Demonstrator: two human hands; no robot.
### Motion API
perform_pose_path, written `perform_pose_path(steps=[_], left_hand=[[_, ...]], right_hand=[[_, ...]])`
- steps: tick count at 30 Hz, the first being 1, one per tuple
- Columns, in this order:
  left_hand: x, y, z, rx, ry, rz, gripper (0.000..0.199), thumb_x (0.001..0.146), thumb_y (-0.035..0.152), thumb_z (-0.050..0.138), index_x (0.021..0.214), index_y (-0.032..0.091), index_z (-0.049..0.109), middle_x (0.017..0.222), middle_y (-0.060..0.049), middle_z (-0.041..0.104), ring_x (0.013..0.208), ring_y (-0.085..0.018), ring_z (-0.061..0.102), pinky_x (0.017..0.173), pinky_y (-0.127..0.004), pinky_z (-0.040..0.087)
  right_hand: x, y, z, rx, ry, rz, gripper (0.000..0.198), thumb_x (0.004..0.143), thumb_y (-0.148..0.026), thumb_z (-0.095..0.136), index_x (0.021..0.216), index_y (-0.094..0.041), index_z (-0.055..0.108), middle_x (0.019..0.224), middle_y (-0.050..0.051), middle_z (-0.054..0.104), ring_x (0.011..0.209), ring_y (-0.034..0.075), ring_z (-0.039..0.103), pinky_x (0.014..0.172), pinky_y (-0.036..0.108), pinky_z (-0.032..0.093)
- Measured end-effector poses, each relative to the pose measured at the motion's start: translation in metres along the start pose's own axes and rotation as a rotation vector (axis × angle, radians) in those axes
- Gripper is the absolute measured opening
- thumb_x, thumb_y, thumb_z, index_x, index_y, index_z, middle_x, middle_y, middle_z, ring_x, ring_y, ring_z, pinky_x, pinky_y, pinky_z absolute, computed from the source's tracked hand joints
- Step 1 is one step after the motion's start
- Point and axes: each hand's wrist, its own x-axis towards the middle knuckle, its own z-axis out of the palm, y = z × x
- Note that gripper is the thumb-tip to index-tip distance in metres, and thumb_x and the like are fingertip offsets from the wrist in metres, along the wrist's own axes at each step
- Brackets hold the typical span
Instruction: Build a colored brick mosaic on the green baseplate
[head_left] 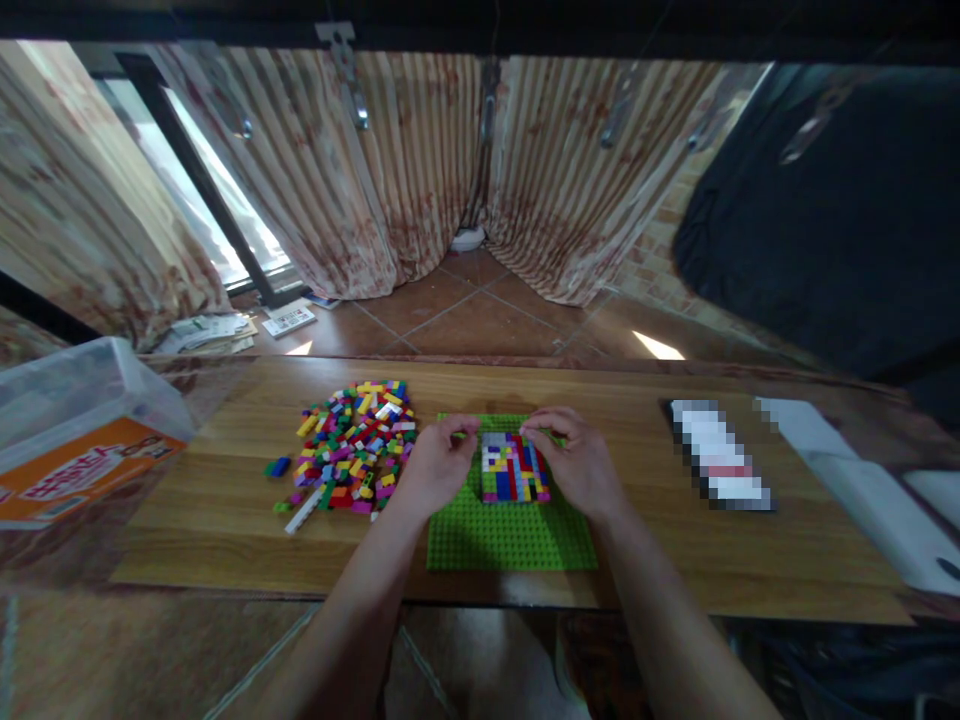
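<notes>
A green studded baseplate (510, 545) lies on the table, and a flat rectangular build of multicoloured toy bricks (515, 470) sits on its upper middle part. My left hand (441, 462) is at the build's far left corner, thumb and fingertips drawn together; anything between them is too small to make out. Over the far right corner, my right hand (574, 455) is closed in a pinch, with a tiny pale spot at the fingertips that I cannot identify. To the left of my left hand spreads a heap of loose toy bricks (352, 445) in many colours.
A long white brick strip (304, 510) lies at the heap's near edge. At the far left stands a clear plastic box (97, 430) with an orange label. On the right are a blurred phone-like object (720, 455) and white sheets (847, 480). The wooden table's (262, 560) front edge is close.
</notes>
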Motion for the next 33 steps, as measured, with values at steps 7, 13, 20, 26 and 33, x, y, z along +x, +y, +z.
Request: perform_pose_path(steps=[7, 13, 20, 26, 33], left_hand=[[-0.0035, -0.0021, 0.0047, 0.116, -0.084, 0.026, 0.032, 0.081, 0.009, 0.052, 0.104, 0.016, 0.073, 0.094, -0.005, 0.076, 0.090, -0.019, 0.069, 0.088, -0.031, 0.054], [-0.0034, -0.0032, 0.0054, 0.155, -0.098, 0.008, 0.034, 0.083, 0.010, 0.053, 0.111, 0.015, 0.071, 0.106, -0.007, 0.075, 0.081, -0.017, 0.069, 0.082, -0.031, 0.055], [-0.0067, 0.0007, 0.0084, 0.185, -0.059, 0.036, 0.033, 0.083, 0.009, 0.052, 0.107, 0.017, 0.072, 0.099, -0.006, 0.076, 0.087, -0.018, 0.069, 0.088, -0.031, 0.053], [-0.0089, 0.0018, 0.0103, 0.205, -0.043, 0.031, 0.031, 0.082, 0.007, 0.053, 0.103, 0.017, 0.073, 0.097, -0.006, 0.075, 0.081, -0.018, 0.067, 0.085, -0.032, 0.053], [-0.0086, 0.0033, 0.0087, 0.213, -0.063, 0.027, 0.031, 0.081, 0.007, 0.052, 0.102, 0.017, 0.072, 0.089, -0.004, 0.074, 0.083, -0.017, 0.068, 0.083, -0.030, 0.053]], right_hand=[[0.0009, 0.0018, 0.0096, -0.012, -0.065, 0.000, 0.015, 0.084, -0.031, 0.061, 0.079, -0.023, 0.073, 0.094, 0.005, 0.069, 0.095, 0.020, 0.064, 0.091, 0.036, 0.046], [0.0024, 0.0028, 0.0094, 0.014, -0.122, 0.043, 0.015, 0.083, -0.031, 0.061, 0.080, -0.023, 0.072, 0.088, 0.003, 0.069, 0.086, 0.018, 0.063, 0.083, 0.033, 0.047], [0.0042, 0.0032, 0.0080, 0.042, -0.178, 0.086, 0.016, 0.082, -0.031, 0.060, 0.081, -0.022, 0.073, 0.084, 0.002, 0.072, 0.079, 0.017, 0.064, 0.076, 0.031, 0.047], [0.0034, 0.0041, 0.0093, 0.022, -0.197, 0.074, 0.019, 0.084, -0.032, 0.058, 0.084, -0.021, 0.074, 0.084, 0.002, 0.073, 0.079, 0.018, 0.065, 0.077, 0.032, 0.048], [0.0029, 0.0074, 0.0072, 0.040, -0.238, 0.083, 0.022, 0.084, -0.035, 0.059, 0.088, -0.021, 0.075, 0.089, 0.003, 0.074, 0.083, 0.019, 0.067, 0.079, 0.032, 0.050]])
